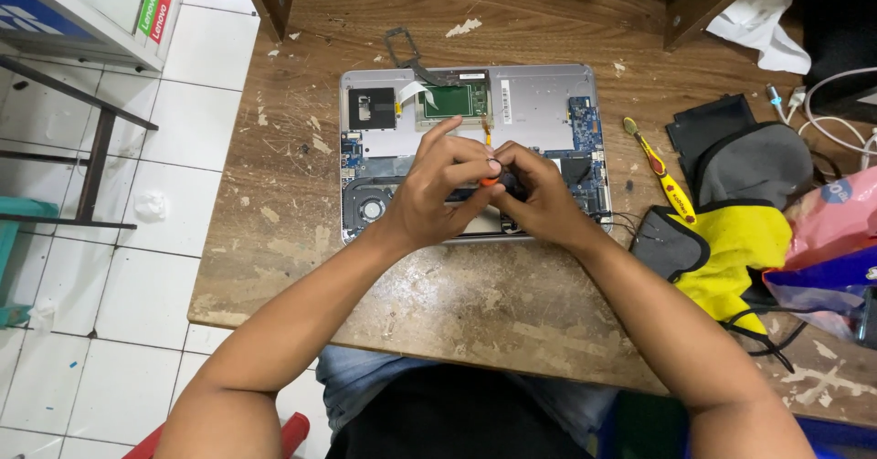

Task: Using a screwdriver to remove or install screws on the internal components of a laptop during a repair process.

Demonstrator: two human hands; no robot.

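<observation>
my left hand (445,183) and right hand (539,199) together grip an orange-tipped tool (491,179) over the opened laptop shell (539,103), exposing its fan (371,208) and circuit boards (585,139).

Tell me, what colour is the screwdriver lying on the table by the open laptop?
Yellow and red; the screwdriver shows best in the head view.

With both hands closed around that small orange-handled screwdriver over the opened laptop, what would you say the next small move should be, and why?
Probably a slow turn of the orange-handled screwdriver while keeping it upright. Both the left hand and the right hand pinch it over the opened laptop, near the exposed circuit board. The tip is hidden by the fingers, so whether it sits in a screw cannot be told; gentle pressure seems wise.
</observation>
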